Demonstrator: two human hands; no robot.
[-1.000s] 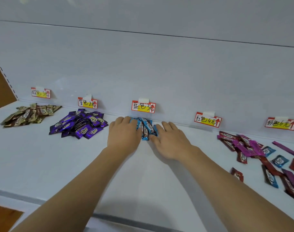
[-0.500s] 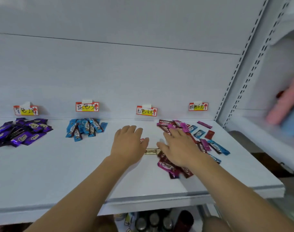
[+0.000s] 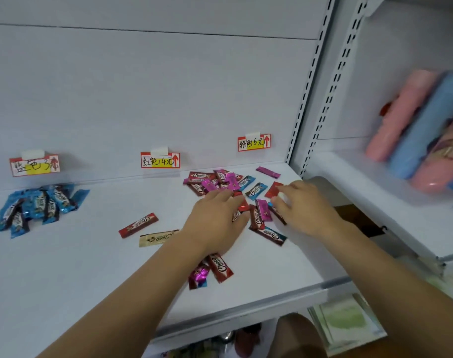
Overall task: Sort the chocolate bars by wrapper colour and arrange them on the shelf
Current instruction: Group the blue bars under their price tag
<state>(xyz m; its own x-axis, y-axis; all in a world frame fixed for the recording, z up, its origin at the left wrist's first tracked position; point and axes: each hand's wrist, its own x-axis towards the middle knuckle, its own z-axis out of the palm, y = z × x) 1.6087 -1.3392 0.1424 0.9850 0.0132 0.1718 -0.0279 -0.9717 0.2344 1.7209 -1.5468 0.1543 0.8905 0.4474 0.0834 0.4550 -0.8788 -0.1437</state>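
Observation:
A mixed heap of red, pink and blue chocolate bars [image 3: 220, 180] lies at the right end of the white shelf [image 3: 65, 267]. My left hand [image 3: 215, 220] rests flat on bars at the heap's near side, fingers straight. My right hand [image 3: 302, 205] lies on the heap's right part, fingers bent down over a few bars; no grip shows. A sorted blue pile [image 3: 39, 205] sits at the left under its label. A single red bar [image 3: 138, 225] and a gold bar [image 3: 158, 238] lie apart in the middle. Two more bars [image 3: 209, 270] lie below my left wrist.
Price labels [image 3: 160, 160] are stuck along the back wall, one above each sorting spot. A slotted upright [image 3: 305, 99] bounds the shelf on the right. The neighbouring shelf holds pink and blue rolls [image 3: 411, 125]. Items stand on a lower shelf beneath the front edge.
The view has swung right, away from the blue pile. Both hands left that pile and moved onto the mixed heap at the shelf's right end.

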